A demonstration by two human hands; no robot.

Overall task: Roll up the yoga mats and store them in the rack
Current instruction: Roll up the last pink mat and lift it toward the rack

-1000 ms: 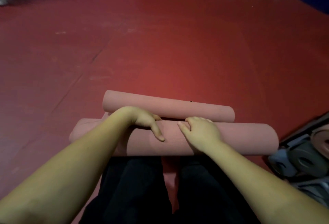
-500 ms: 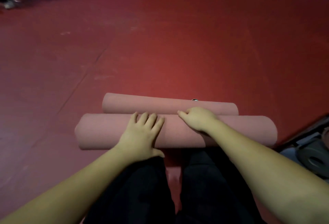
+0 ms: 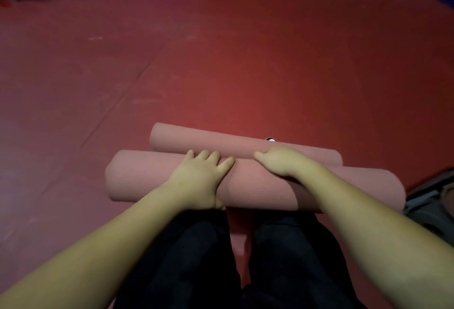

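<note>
Two pink rolled yoga mats lie side by side on the red floor in front of my knees. The near, thicker roll (image 3: 147,181) carries both my hands. My left hand (image 3: 199,181) lies flat on top of it with the fingers spread forward. My right hand (image 3: 282,161) reaches over the roll's far side, its fingers curled down into the gap against the far, thinner roll (image 3: 208,140). A strip of pink mat (image 3: 239,232) shows between my legs, running under the near roll.
A dark frame holding grey round weights (image 3: 432,208) sits at the right edge, close to the near roll's end. A small dark and white object (image 3: 270,139) peeks from behind the far roll. Dark equipment lines the far wall.
My left hand came out from behind the near roll and now lies flat on top of it. The near roll has moved a little forward, against the far one.
</note>
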